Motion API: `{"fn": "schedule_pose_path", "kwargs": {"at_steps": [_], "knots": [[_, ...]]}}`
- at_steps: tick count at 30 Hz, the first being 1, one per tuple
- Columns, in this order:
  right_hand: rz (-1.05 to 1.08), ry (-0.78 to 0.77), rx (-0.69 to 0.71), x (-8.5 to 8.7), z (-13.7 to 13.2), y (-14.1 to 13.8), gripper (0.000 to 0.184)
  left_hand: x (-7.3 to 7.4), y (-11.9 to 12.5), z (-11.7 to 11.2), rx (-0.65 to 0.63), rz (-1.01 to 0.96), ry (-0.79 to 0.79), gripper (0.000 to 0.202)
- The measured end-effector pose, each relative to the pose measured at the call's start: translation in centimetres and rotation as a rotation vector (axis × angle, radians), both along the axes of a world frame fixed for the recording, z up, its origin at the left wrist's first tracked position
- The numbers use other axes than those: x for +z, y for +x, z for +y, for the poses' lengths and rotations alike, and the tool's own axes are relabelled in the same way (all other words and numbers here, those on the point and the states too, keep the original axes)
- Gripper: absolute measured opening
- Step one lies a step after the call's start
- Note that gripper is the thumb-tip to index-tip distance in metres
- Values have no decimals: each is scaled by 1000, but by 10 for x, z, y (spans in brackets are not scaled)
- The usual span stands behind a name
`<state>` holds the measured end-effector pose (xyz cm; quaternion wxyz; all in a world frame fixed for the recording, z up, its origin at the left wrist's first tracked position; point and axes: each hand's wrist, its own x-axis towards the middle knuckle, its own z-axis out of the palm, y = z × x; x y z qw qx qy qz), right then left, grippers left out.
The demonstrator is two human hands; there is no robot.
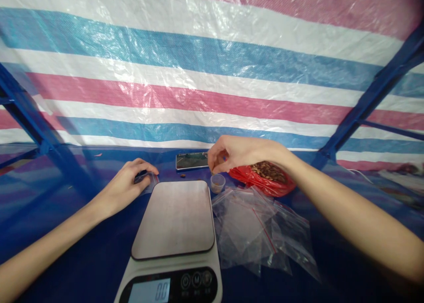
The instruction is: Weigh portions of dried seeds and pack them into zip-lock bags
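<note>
My left hand (130,181) is closed on a small clear zip-lock bag (153,182) with a red strip, left of the kitchen scale (175,219). Over a small clear plastic cup (217,184) hangs my right hand (222,155), thumb and fingertips pinched together. What is between those fingertips, if anything, is too small to make out. A little brownish matter shows at the bottom of the cup. The scale's steel plate bears nothing and its display (149,290) reads 0.0. Behind my right wrist, an open red plastic bag (276,189) holds many brown seeds or kernels (269,171).
Several clear zip-lock bags (247,228) lie spread right of the scale. A phone (191,160) lies at the back, with one brown kernel (183,176) in front of it. Blue metal posts (361,104) and a striped plastic sheet (185,91) stand behind the blue surface (96,245).
</note>
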<state>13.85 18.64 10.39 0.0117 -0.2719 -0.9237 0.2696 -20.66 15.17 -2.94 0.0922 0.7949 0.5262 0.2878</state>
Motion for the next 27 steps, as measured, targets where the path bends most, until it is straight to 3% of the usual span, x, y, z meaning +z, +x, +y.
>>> {"fn": "schedule_pose_path", "kwargs": {"at_steps": [2, 6, 13, 17, 22, 27], "knots": [[-28, 3, -29, -2, 3, 3, 17, -1, 0, 0, 3, 4, -5, 30], [-144, 214, -235, -14, 22, 17, 21, 3, 2, -4, 35, 33, 9, 31], [-383, 298, -343, -32, 34, 16, 22, 28, 19, -9, 11, -58, 102, 31], [-434, 315, -370, -37, 28, 10, 22, 35, 32, 14, -121, -26, 9, 51], [-406, 330, -297, -43, 34, 13, 14, 35, 41, 55, -291, 98, -79, 74], [-383, 284, -241, -45, 40, 19, 16, 33, 47, 70, -313, 94, -207, 90]]}}
